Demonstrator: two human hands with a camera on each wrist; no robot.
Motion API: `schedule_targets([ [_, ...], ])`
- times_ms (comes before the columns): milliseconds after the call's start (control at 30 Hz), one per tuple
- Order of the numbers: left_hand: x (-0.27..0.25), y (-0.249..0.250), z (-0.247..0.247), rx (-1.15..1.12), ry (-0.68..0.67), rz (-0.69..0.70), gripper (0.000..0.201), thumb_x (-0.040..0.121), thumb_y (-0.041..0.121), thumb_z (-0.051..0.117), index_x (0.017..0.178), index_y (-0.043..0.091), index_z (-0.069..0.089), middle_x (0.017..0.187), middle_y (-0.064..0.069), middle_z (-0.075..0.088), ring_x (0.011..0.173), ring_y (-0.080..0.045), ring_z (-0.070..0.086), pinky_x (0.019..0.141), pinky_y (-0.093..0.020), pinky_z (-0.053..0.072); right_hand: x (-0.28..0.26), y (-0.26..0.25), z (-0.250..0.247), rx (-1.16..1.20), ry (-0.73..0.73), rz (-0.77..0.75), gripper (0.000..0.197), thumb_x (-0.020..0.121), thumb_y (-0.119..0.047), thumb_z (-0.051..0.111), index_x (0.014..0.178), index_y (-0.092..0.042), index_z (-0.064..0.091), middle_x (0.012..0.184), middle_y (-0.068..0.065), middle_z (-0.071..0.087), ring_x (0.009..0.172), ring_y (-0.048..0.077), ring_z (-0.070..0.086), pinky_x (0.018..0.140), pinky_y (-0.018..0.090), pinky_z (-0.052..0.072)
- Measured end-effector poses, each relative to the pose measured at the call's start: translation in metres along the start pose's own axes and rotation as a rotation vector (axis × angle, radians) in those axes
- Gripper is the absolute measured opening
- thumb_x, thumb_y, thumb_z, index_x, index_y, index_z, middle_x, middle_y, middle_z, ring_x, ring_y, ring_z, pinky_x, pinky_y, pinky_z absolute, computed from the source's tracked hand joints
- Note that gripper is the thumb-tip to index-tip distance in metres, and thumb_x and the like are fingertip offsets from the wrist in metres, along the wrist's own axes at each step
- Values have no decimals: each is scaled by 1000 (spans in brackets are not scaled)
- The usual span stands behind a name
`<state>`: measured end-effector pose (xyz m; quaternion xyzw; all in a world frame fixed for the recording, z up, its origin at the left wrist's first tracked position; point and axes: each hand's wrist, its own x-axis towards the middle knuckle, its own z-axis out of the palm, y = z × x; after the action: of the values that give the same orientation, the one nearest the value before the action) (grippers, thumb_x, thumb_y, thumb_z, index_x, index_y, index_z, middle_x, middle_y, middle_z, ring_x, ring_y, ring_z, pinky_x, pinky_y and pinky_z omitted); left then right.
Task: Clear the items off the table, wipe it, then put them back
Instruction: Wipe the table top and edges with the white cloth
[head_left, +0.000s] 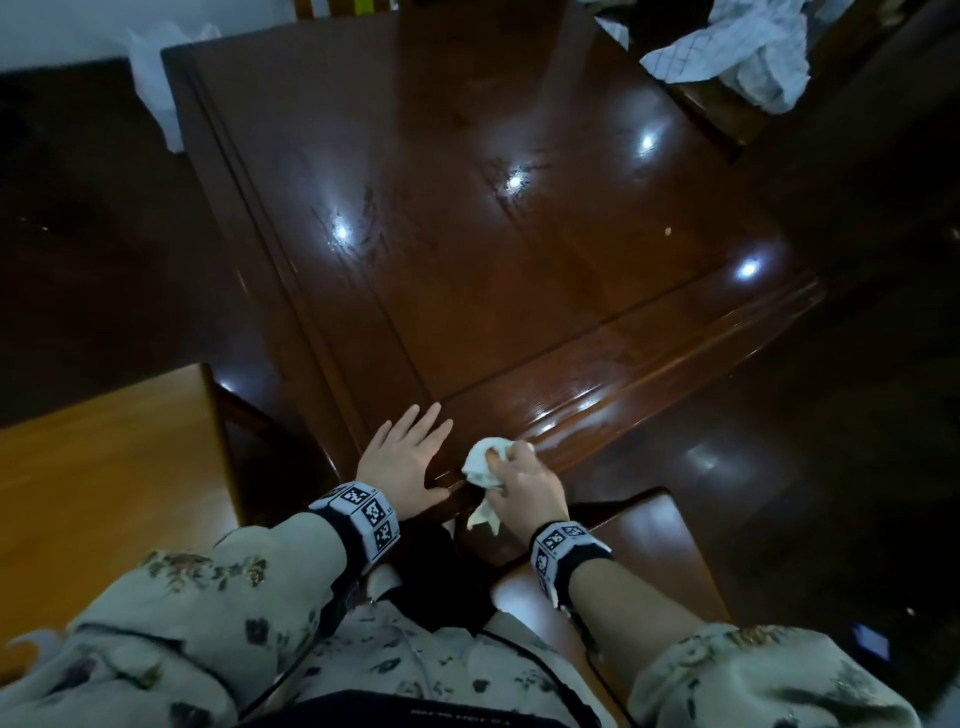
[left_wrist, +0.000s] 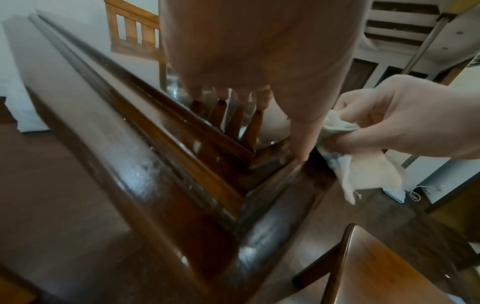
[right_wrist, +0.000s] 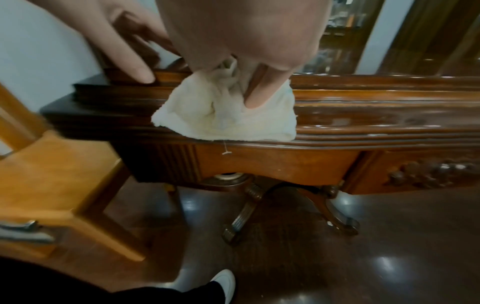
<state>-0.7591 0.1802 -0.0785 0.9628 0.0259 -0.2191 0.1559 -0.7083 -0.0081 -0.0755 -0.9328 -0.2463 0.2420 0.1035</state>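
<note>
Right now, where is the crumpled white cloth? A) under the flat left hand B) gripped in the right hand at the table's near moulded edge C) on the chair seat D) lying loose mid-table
B: the right hand grips the crumpled white cloth against the dark wooden table's near edge.

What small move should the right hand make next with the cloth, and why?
Probably slide the cloth to the right along the table edge. The right hand grips it bunched on the moulding at the near corner, the left hand rests flat beside it, and the top is already bare.
</note>
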Motion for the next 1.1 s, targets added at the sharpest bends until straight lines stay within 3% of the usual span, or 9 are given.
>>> schedule_targets([
  [133, -6, -4, 3, -25, 1, 16, 83, 88, 50, 56, 153, 30, 8, 161, 9, -3, 148, -16, -5, 119, -38, 3, -12, -13, 19, -61, 30, -155, 34, 74, -14, 72, 108, -19, 70, 101, 6, 61, 88, 31, 63, 54, 39, 56],
  [267, -6, -8, -5, -74, -37, 34, 83, 88, 46, 59, 153, 29, 10, 161, 8, -1, 148, -15, -3, 119, -39, 5, -9, -4, 8, -115, 43, -121, 35, 85, -13, 61, 117, -28, 67, 116, 3, 58, 105, 29, 58, 72, 41, 57],
  [333, -4, -7, -7, -87, -52, 44, 84, 88, 41, 62, 153, 28, 10, 161, 7, -1, 148, -16, -3, 119, -39, 6, -3, 11, -8, -186, 4, 14, 40, 90, -16, 57, 126, -32, 59, 125, -2, 51, 113, 25, 54, 82, 38, 55],
  [433, -3, -8, -7, -99, -75, 41, 85, 88, 37, 63, 153, 27, 9, 161, 5, -1, 148, -17, -4, 119, -41, 4, 11, 30, -39, -257, -28, 298, 39, 93, -14, 49, 127, -31, 56, 125, -1, 48, 112, 24, 55, 83, 37, 53],
  [533, -2, -9, -9, -102, -97, 45, 84, 89, 36, 62, 153, 26, 9, 161, 4, -2, 148, -18, -5, 119, -42, 5, 21, 29, -51, -321, -27, 334, 34, 95, -10, 44, 124, -23, 58, 125, 2, 48, 108, 26, 58, 80, 36, 52],
  [733, -3, -6, -11, -101, -99, 22, 75, 93, 35, 56, 153, 26, 11, 161, 4, 0, 148, -18, -2, 120, -41, 7, 0, -5, -14, -377, 27, 87, 31, 92, -13, 50, 122, -15, 56, 122, 5, 51, 97, 25, 60, 70, 32, 50],
  [800, -3, -6, -11, -91, -94, 26, 75, 92, 35, 56, 153, 26, 12, 161, 4, 1, 148, -18, -2, 120, -42, 7, -7, -16, -4, -357, 39, -18, 25, 83, -11, 60, 108, -13, 64, 108, 5, 59, 82, 25, 62, 58, 30, 49],
  [900, -3, -6, -12, -111, -94, 37, 77, 91, 35, 57, 153, 25, 13, 161, 2, 2, 148, -20, -1, 119, -43, 8, -11, -26, 7, -362, 20, -165, 25, 56, -13, 82, 77, -16, 69, 77, -1, 57, 54, 19, 57, 34, 24, 41],
  [1100, -4, -3, -17, -130, -145, 9, 72, 92, 38, 49, 153, 24, 13, 162, 2, 0, 148, -19, -4, 120, -44, 6, -9, -24, -1, -413, 28, -405, 29, 59, -18, 83, 84, -23, 70, 81, -6, 59, 60, 16, 58, 38, 21, 37],
])
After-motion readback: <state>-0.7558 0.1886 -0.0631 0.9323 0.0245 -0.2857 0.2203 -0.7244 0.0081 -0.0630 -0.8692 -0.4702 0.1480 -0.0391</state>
